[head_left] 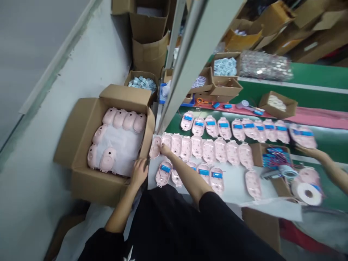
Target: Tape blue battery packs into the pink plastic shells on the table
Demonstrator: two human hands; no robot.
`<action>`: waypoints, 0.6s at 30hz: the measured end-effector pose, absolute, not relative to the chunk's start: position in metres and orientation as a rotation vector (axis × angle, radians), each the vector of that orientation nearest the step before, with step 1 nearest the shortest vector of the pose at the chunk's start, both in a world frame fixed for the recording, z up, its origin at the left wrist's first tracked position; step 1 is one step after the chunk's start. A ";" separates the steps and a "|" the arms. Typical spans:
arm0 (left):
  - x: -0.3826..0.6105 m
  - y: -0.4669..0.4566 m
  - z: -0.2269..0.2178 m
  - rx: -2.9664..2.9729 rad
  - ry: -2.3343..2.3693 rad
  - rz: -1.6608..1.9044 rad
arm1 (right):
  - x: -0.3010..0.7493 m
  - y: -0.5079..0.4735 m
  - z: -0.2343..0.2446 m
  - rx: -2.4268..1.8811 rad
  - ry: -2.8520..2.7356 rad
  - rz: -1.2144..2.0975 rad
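My right hand (164,149) is closed on the edge of a pink plastic shell (155,147) at the left end of a row of similar open shells. My left hand (139,172) rests at the near right rim of a large cardboard box (98,185), its fingers loosely apart with nothing seen in them. Inside that box, several pink shells (108,158) lie face down on a white sheet (125,145). Just in front of my right forearm, a pink shell with a blue battery (165,168) lies on the white work surface (233,181).
A metal post (187,61) rises between box and bench. Behind stands a row of shells with blue batteries (210,124). At the right lie a box of wired batteries (276,156) and a white roll (307,194). Another person's hand (308,150) touches shells there.
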State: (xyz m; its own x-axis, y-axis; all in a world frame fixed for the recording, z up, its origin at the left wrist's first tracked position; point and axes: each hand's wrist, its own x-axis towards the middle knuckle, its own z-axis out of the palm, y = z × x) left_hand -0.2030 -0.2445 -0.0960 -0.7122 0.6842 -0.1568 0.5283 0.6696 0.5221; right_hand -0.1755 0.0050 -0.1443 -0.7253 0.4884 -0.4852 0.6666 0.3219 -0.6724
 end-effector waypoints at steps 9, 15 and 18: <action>-0.277 -0.300 -0.091 0.706 2.579 0.388 | -0.072 -0.019 -0.124 1.291 2.403 -1.038; -0.164 -0.217 -0.118 0.990 2.180 0.132 | 0.081 -0.052 -0.136 1.730 1.674 -1.322; -0.132 -0.205 -0.132 0.961 2.144 0.042 | 0.089 -0.065 -0.140 1.833 1.436 -1.667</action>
